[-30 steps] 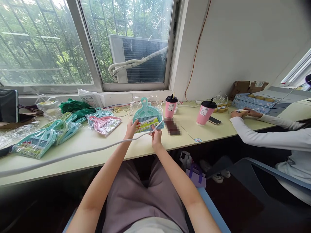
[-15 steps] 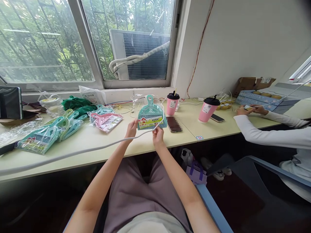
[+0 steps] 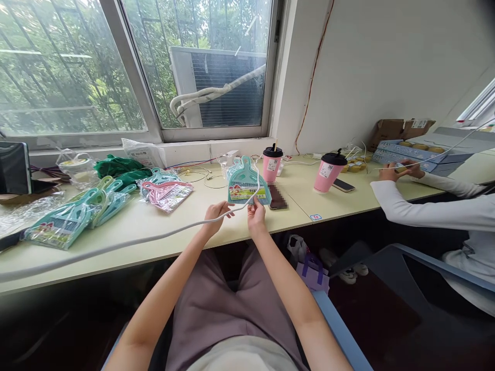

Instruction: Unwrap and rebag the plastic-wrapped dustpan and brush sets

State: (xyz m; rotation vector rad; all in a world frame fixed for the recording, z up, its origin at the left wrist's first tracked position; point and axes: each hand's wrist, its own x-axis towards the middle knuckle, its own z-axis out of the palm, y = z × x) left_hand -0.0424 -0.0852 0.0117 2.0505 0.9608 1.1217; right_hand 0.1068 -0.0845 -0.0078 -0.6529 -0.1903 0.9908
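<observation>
A mint-green mini dustpan and brush set (image 3: 240, 179) in clear wrap, with a colourful label, stands tilted up in front of me. My right hand (image 3: 257, 217) grips its lower edge, thumb in front. My left hand (image 3: 217, 215) is just below and left of the set, fingers loosely apart and holding nothing that I can see. A white cable (image 3: 170, 234) runs from the left in front of both hands and across the set. On the left lie more wrapped sets: a pink set (image 3: 166, 195) and several green sets (image 3: 64, 219).
Two pink cups (image 3: 271, 166) with black lids stand to the right, near a dark phone (image 3: 279, 198) and another phone (image 3: 344, 185). Farther right a co-worker's hands (image 3: 398, 171) work beside blue boxes (image 3: 421, 157). A green bag (image 3: 119, 167) lies at the back left.
My left hand has let go of the set's left side and moved slightly down. The set has shifted a little right in my right hand.
</observation>
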